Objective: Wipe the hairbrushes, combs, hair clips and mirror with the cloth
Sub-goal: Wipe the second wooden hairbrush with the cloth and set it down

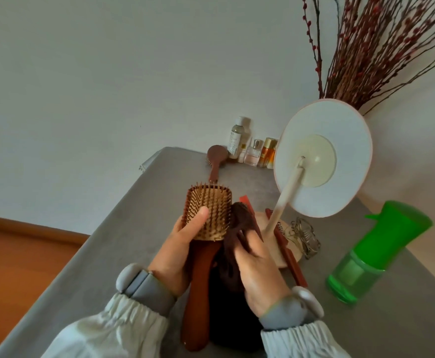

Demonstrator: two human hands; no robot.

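Left hand grips the paddle brush above the table, thumb on the bristles. Right hand holds the brown cloth bunched against the brush's right edge. Probably touching; hard to tell. Suggest working cloth between bristle rows, then the handle.

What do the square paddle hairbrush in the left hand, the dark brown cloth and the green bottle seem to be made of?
Square paddle hairbrush: apparently wood, with a smooth reddish-brown handle and pale peg bristles, possibly bamboo. Dark brown cloth: soft fabric, matte and creased. Green bottle: likely translucent plastic, glossy; light shows through its base.
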